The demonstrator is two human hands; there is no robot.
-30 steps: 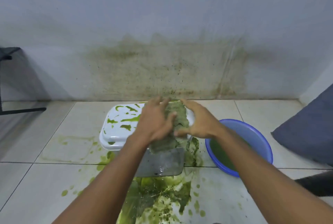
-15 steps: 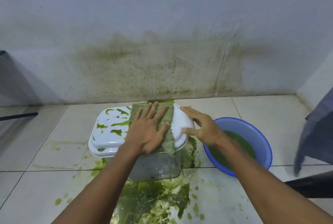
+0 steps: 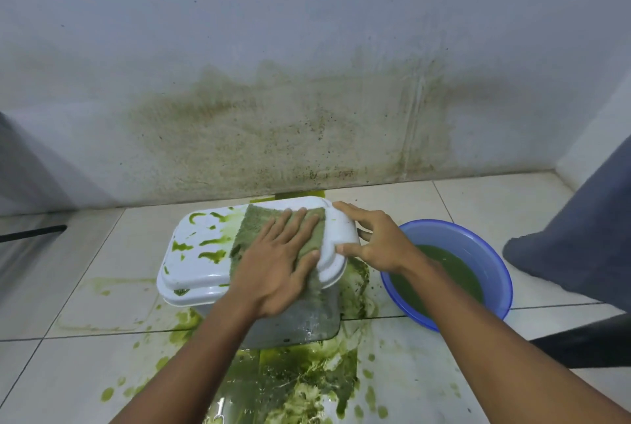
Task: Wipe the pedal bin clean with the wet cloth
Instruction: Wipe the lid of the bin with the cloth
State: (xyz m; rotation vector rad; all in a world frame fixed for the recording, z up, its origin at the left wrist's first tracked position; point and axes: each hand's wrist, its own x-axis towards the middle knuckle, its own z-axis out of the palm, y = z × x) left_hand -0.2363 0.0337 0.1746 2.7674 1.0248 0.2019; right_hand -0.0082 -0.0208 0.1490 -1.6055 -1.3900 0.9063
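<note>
The pedal bin (image 3: pixel 205 273) stands on the tiled floor by the wall; its white lid carries green smears on the left half, and its grey body shows below. A green wet cloth (image 3: pixel 252 225) lies spread over the lid's right half and hangs down the front. My left hand (image 3: pixel 276 263) presses flat on the cloth with straight fingers. My right hand (image 3: pixel 372 239) holds the lid's right edge, thumb on the front rim and fingers round the far corner.
A blue basin (image 3: pixel 478 253) of green water sits on the floor just right of the bin. Green slime (image 3: pixel 293 379) is pooled on the tiles in front of the bin. A stained wall (image 3: pixel 290 136) rises close behind. Dark grey fabric (image 3: pixel 587 229) hangs at the right.
One second ago both hands held the bunched cloth above the lid. It is now spread flat under my left hand, and my right hand has moved to the lid's right edge.
</note>
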